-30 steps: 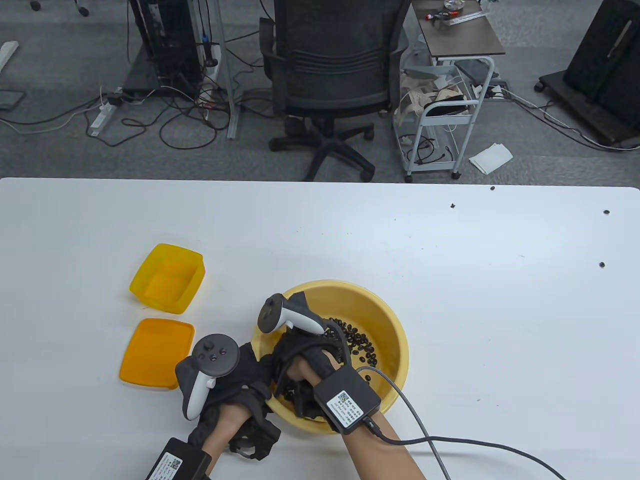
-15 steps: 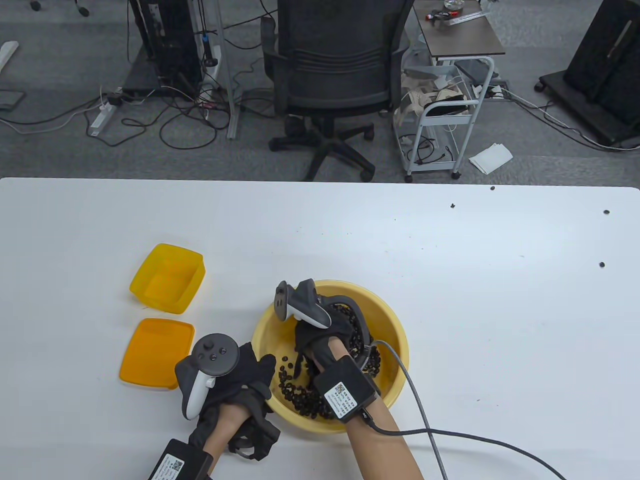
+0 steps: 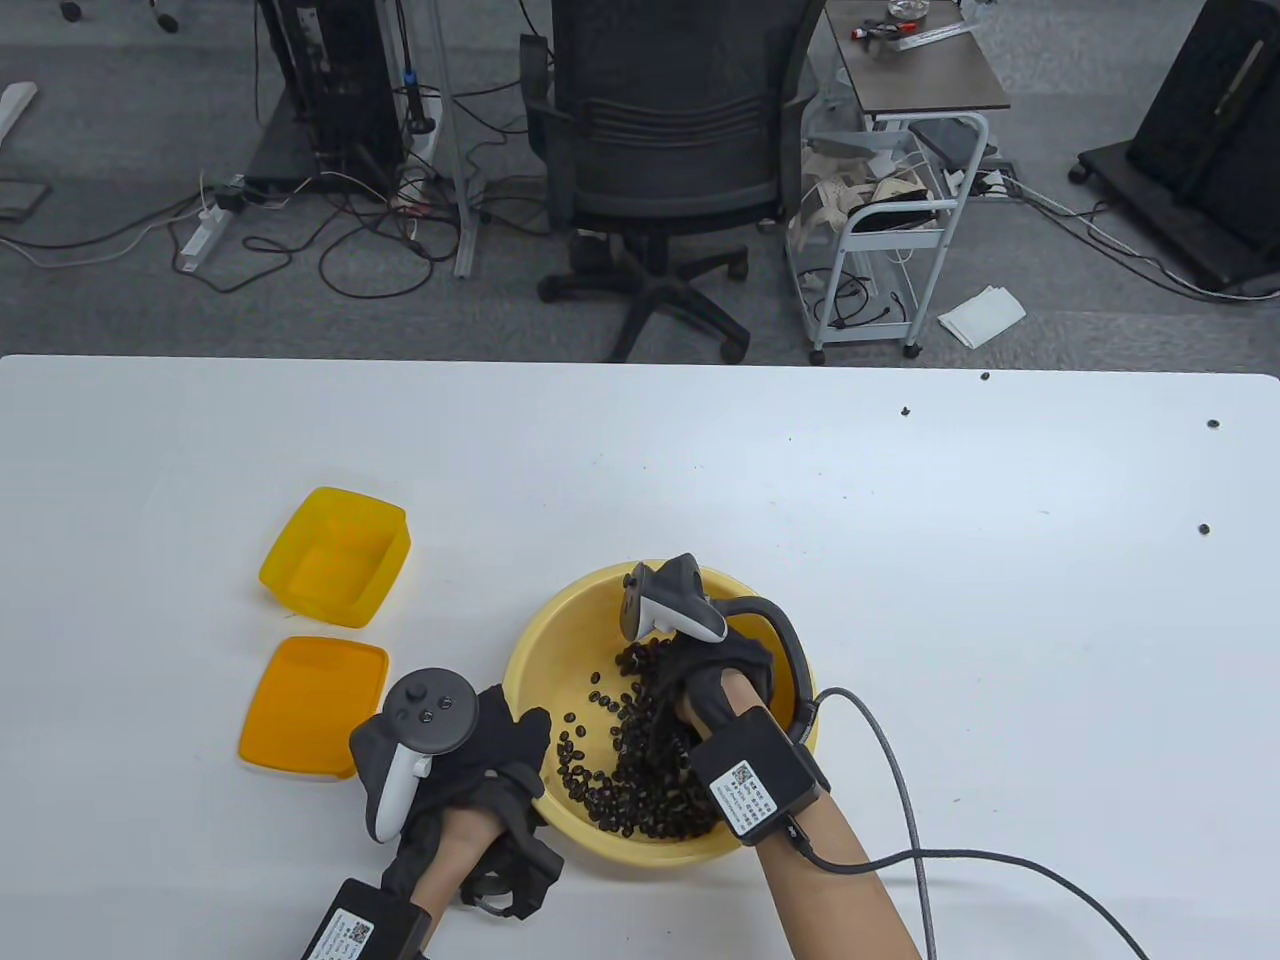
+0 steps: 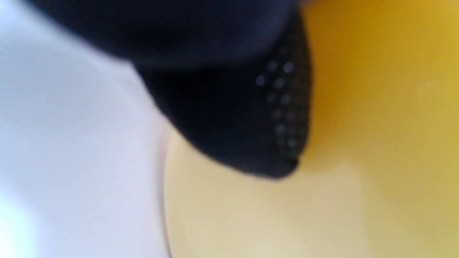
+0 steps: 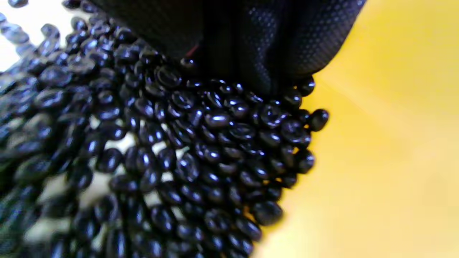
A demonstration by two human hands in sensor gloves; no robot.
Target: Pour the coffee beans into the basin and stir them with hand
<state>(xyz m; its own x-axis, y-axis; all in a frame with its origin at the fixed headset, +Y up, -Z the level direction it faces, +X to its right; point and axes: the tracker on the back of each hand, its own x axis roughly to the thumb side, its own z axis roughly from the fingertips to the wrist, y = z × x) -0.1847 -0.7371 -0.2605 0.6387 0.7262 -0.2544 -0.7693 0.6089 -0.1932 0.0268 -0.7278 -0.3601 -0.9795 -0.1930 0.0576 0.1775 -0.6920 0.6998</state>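
Observation:
The yellow basin (image 3: 575, 610) stands near the table's front edge, with dark coffee beans (image 3: 620, 775) heaped in its near half. My right hand (image 3: 690, 690) is inside the basin toward its right side, fingers (image 5: 258, 39) pointing down into the beans (image 5: 186, 150) beside the basin wall (image 5: 394, 125). My left hand (image 3: 515, 745) holds the basin's left rim, its fingers hooked over the edge. In the left wrist view a blurred black fingertip (image 4: 244, 118) lies against the yellow basin wall (image 4: 376, 107).
An empty yellow box (image 3: 335, 555) and its orange lid (image 3: 315, 705) lie to the left of the basin. A few stray beans (image 3: 1204, 528) dot the table's far right. A grey cable (image 3: 900, 790) trails from my right wrist. An office chair (image 3: 665, 150) stands beyond the far edge.
My right hand has swept through the basin from its left side to its right, pushing beans along into the near half. The left hand and the basin have stayed put.

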